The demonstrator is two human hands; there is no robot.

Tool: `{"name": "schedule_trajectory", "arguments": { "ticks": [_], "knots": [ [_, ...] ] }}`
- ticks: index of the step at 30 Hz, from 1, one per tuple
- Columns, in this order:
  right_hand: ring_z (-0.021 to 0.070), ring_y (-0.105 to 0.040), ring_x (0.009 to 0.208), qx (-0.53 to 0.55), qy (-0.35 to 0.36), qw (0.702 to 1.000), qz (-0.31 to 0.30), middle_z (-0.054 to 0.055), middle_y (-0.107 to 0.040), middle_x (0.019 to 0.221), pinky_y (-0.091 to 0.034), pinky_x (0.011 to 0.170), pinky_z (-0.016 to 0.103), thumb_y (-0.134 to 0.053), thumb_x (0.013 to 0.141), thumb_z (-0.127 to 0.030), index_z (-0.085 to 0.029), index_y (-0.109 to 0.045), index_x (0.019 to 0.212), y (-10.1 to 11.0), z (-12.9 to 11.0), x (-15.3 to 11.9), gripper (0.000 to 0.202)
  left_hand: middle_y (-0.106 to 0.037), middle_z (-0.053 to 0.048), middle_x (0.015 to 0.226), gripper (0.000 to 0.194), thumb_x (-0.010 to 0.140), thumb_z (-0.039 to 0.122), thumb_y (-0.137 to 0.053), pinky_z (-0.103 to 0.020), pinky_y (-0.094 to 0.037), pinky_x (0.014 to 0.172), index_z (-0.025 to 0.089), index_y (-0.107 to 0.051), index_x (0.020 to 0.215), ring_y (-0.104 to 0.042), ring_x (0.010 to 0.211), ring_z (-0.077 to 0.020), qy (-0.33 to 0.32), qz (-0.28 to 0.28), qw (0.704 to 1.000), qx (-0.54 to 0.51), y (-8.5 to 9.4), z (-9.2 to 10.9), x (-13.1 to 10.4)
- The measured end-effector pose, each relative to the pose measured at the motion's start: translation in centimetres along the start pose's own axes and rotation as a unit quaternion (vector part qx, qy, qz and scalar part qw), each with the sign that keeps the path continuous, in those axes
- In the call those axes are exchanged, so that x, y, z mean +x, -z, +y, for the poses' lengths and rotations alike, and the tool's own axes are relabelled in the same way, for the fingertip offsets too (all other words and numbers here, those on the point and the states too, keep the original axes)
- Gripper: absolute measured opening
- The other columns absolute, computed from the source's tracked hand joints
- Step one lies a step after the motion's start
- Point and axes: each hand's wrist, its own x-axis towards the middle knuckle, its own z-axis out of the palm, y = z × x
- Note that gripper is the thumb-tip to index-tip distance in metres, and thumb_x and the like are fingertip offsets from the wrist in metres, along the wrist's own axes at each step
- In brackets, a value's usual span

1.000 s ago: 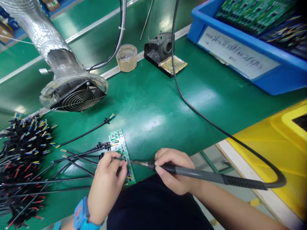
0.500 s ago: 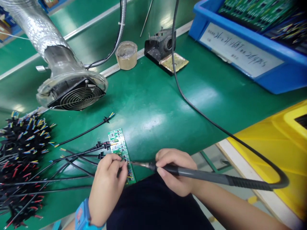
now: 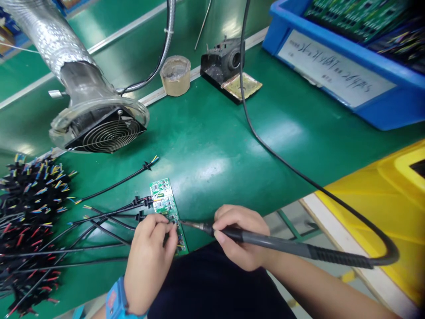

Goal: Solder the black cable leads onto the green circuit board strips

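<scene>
A green circuit board (image 3: 165, 188) lies on the bench near its front edge, with several black cables (image 3: 116, 212) running to its left side. My right hand (image 3: 242, 235) is closed around a soldering iron (image 3: 275, 242), whose tip touches or hovers just over the board's right edge. Over the board's lower half, my left hand (image 3: 154, 248) is closed, thumb and fingers pinched together at the board. Whatever lies in that pinch is too small and covered to make out. A blue band circles the left wrist.
A fume extractor fan (image 3: 109, 133) hangs at the left above a heap of cables (image 3: 33, 212). Behind the board stand a tape roll (image 3: 175, 77) and a soldering iron stand (image 3: 222, 64). A blue bin (image 3: 332, 75) holds boards at the right, above a yellow bin (image 3: 372, 190).
The soldering iron's tip has shifted slightly up and left along the board's edge, my right hand moving with it. My left hand stays almost in place.
</scene>
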Motion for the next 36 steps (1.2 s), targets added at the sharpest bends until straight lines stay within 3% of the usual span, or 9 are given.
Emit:
{"name": "schedule_trajectory", "arguments": {
  "ticks": [9,21,27,36],
  "knots": [
    [0.013,-0.054,0.047,-0.009,0.014,1.0,-0.008,-0.001,-0.054,0.054,-0.044,0.043,0.024,-0.053,0.067,-0.008,-0.02,-0.054,0.077,-0.2,0.3,-0.3,0.016,-0.051,-0.005,0.09,0.003,0.082,0.013,-0.054,-0.033,-0.049,0.076,0.016,-0.055,0.083,-0.055,0.083,-0.0162,0.014,0.028,0.999,-0.01,-0.4,-0.2,-0.1],
    [0.0127,-0.054,0.048,-0.01,0.002,1.0,-0.018,-0.001,-0.054,0.055,-0.045,0.043,0.024,-0.053,0.068,-0.009,-0.021,-0.055,0.078,0.0,0.1,0.0,0.016,-0.05,-0.005,0.089,0.006,0.082,0.017,-0.053,-0.031,-0.048,0.075,0.016,-0.058,0.079,-0.055,0.082,-0.0156,0.057,0.004,0.998,-0.019,0.0,0.3,0.8],
    [0.0129,-0.054,0.05,0.029,-0.031,0.999,0.03,0.0,-0.054,0.059,-0.047,0.046,0.027,-0.051,0.07,-0.007,-0.021,-0.055,0.08,0.5,0.1,-0.3,0.018,-0.05,-0.005,0.092,0.006,0.082,0.017,-0.052,-0.032,-0.048,0.076,0.017,-0.058,0.079,-0.055,0.083,-0.016,0.062,-0.003,0.998,-0.016,0.0,0.2,0.7],
    [0.0132,-0.054,0.051,0.003,-0.028,1.0,0.004,0.0,-0.054,0.059,-0.045,0.045,0.026,-0.053,0.07,-0.008,-0.02,-0.055,0.078,0.3,0.1,0.1,0.014,-0.049,-0.006,0.099,0.008,0.084,0.017,-0.051,-0.032,-0.048,0.081,0.018,-0.058,0.083,-0.056,0.09,-0.0162,0.055,-0.012,0.998,-0.018,0.2,0.0,0.8]
  ]
}}
